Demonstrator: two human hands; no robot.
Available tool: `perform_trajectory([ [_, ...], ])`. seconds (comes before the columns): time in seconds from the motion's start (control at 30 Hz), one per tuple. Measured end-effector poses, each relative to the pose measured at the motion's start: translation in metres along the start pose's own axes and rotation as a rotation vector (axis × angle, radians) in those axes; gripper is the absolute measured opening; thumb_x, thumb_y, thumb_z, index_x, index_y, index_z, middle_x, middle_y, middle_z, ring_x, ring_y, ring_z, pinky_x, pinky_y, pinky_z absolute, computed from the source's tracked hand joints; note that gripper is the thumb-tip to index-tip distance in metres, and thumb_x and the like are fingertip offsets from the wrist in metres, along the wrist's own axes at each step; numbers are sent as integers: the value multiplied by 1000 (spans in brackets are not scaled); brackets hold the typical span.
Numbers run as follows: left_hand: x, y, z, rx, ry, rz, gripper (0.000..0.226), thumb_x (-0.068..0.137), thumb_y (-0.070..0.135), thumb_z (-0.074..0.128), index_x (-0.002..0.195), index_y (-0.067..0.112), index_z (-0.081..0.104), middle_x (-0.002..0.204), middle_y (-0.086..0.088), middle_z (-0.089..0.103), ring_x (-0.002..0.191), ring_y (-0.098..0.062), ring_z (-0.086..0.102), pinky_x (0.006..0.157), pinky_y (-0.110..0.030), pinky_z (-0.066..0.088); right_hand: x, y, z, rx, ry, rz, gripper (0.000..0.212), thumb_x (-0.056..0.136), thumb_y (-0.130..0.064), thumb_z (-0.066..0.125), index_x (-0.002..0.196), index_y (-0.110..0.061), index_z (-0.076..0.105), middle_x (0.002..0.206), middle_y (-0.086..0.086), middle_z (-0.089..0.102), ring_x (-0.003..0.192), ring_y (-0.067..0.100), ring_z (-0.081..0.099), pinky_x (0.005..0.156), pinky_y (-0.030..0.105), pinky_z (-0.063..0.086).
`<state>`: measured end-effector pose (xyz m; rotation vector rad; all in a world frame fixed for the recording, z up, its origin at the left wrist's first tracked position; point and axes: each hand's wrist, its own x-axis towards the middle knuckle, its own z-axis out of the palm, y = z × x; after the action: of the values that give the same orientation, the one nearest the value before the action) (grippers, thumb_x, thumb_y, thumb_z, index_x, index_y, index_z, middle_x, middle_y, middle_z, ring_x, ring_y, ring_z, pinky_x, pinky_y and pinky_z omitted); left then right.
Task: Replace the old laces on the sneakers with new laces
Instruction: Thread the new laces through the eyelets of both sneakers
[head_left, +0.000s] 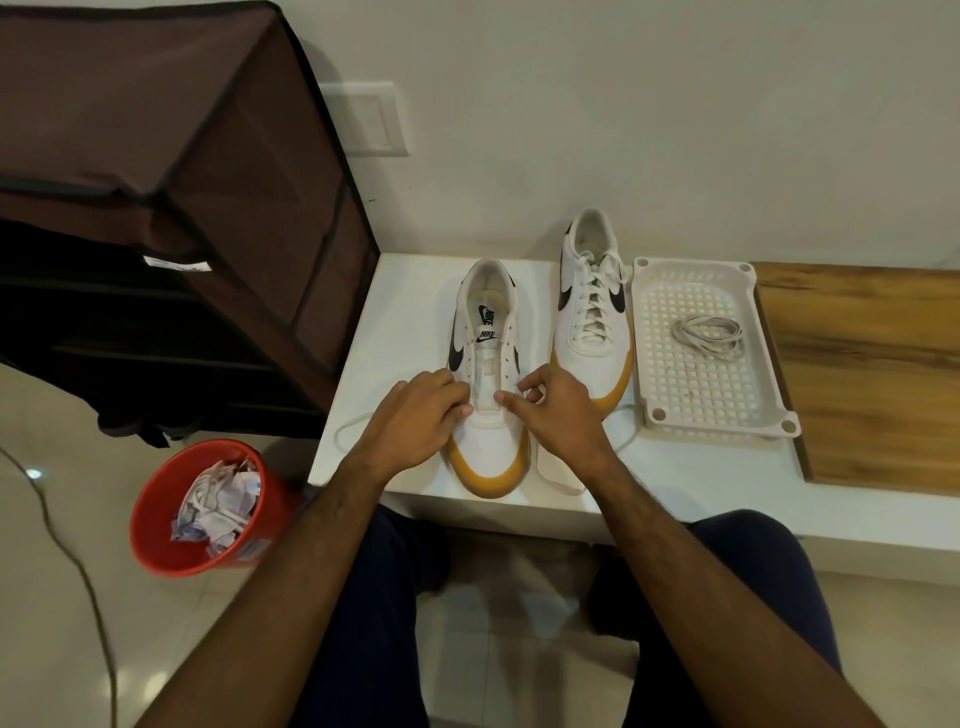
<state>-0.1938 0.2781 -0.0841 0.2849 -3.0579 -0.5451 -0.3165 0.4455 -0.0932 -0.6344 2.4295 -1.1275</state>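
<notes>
Sneakers sit side by side on a white bench top (415, 291), toes toward the person. From the head view, the near sneaker (488, 374) — white with a black swoosh and a tan sole — has most of its eyelets bare, its tongue showing. A white lace (576, 480) runs through its lowest eyelets and trails over the bench on both sides, looping out to the left and to the right.

The left hand (415, 421) lies on the left flank of that shoe, fingers curled in at the lowest eyelet; they seem to pinch the lace there, though the lace itself is hidden under them. The right hand (556, 410) is on the right flank, thumb and forefinger closed together at the eyelet row, pinching the lace.

The far sneaker (592, 306) stands just right of the first, fully laced. Beside it lies a white perforated tray (696, 395) with a coiled lace (709, 335) in it.

On the floor to the left stands a red bin (161, 519) with crumpled paper — behind it, a brown fabric rack (171, 171).
</notes>
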Motion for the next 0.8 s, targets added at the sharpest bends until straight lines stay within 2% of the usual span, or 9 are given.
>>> perform_trajectory([
  [0.17, -3, -7, -3, -182, 3, -100, 19, 100, 20, 54, 83, 11, 54, 82, 0, 56, 73, -18, 55, 69, -39, 52, 0, -1, 0, -40, -11, 21, 45, 85, -55, 74, 109, -19, 62, 102, -3, 64, 91, 12, 62, 81, 34, 56],
  [0.33, -8, -6, -9, -331, -18, -192, 25, 99, 17, 57, 75, 21, 49, 82, -3, 61, 75, -19, 58, 70, -34, 51, -1, -4, -1, -49, -16, 25, 42, 85, -55, 74, 107, -22, 60, 104, -3, 65, 91, 12, 62, 82, 35, 57],
  [0.4, -9, -8, -10, -384, -31, -212, 22, 101, 18, 56, 79, 17, 53, 88, -5, 65, 82, -21, 62, 74, -34, 52, -2, -4, -1, -48, -19, 23, 42, 85, -54, 74, 108, -21, 61, 103, -3, 65, 91, 12, 62, 82, 35, 57],
  [0.47, -11, -9, -13, -406, -38, -215, 20, 102, 23, 55, 85, 14, 58, 92, -1, 64, 86, -17, 63, 75, -27, 51, -1, -4, -3, -40, -39, 11, 42, 87, -52, 73, 109, -19, 63, 101, -4, 65, 90, 11, 61, 79, 31, 54],
  [0.57, -12, -10, -27, -380, 65, -189, 19, 103, 17, 51, 89, 14, 62, 91, 6, 54, 86, -10, 57, 76, -18, 41, 4, -2, -13, -8, -99, -26, 30, 95, -44, 67, 107, -16, 68, 98, -6, 66, 91, 9, 61, 76, 25, 46],
  [0.67, -9, -6, -52, -377, 260, -143, 27, 99, -1, 41, 96, 12, 65, 92, 9, 51, 86, -6, 54, 76, -11, 39, 10, 1, -28, 58, -95, -57, 19, 103, -27, 56, 106, -15, 72, 88, -8, 69, 81, 3, 64, 76, 22, 49],
  [0.77, 1, 1, -79, -324, 369, -37, 33, 93, -9, 37, 97, 9, 64, 95, 4, 51, 86, -7, 54, 78, -12, 41, 13, 6, -38, 39, -31, -89, 23, 104, -13, 51, 110, -18, 72, 88, -8, 71, 76, -2, 62, 67, 8, 44],
  [0.8, 5, 3, -88, -271, 389, 7, 36, 91, -13, 37, 96, 8, 65, 97, 2, 52, 87, -6, 53, 79, -12, 41, 15, 8, -39, 25, -19, -93, 25, 103, -10, 49, 111, -18, 72, 92, -7, 72, 80, 0, 64, 68, 9, 45],
])
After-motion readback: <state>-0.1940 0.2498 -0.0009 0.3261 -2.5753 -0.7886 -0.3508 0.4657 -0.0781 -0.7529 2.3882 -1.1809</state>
